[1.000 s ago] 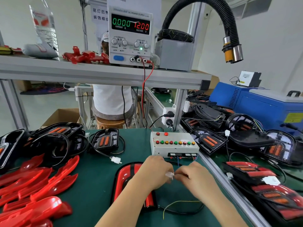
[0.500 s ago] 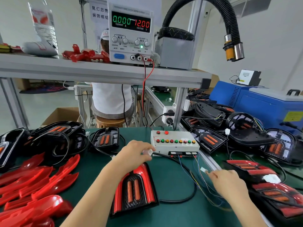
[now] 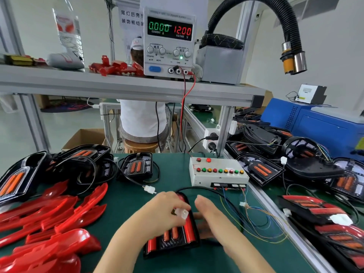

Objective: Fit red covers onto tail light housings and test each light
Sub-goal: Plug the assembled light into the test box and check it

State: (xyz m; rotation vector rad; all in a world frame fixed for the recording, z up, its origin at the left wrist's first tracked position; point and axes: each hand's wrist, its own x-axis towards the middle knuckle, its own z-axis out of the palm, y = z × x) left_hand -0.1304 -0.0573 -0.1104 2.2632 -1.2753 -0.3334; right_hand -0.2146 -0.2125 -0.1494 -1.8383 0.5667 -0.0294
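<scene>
Pinching a small white plug (image 3: 182,213) in the left hand (image 3: 163,211), thumb and fingertips curled round it, right above the tail light (image 3: 173,237). Resting the right hand (image 3: 212,219) loose and fairly flat, fingers mostly straight, against the right edge of that light. Bit blurry there, so hard to say more. Tail light itself under and between both hands, flat on the green mat (image 3: 126,198), red cover already on, black cable (image 3: 206,189) looping out past its far end.

Just beyond the hands: white test box (image 3: 216,172) with a row of red, green and yellow buttons, plus thin coloured wires (image 3: 256,219) trailing off to the right of the right hand. Left of the left hand, a big heap of loose red covers (image 3: 49,217). Further out on that side, bare black housings (image 3: 136,167) and tangled cables. Right of the right hand, more lights (image 3: 319,215) stacked up.

Up above on a grey shelf (image 3: 118,85), a power supply (image 3: 169,42) reading 0.000 and 12.00. Black hose (image 3: 256,8) overhead, blue machine (image 3: 319,123) far right, and somebody in a white shirt (image 3: 141,117) seated beyond the bench.
</scene>
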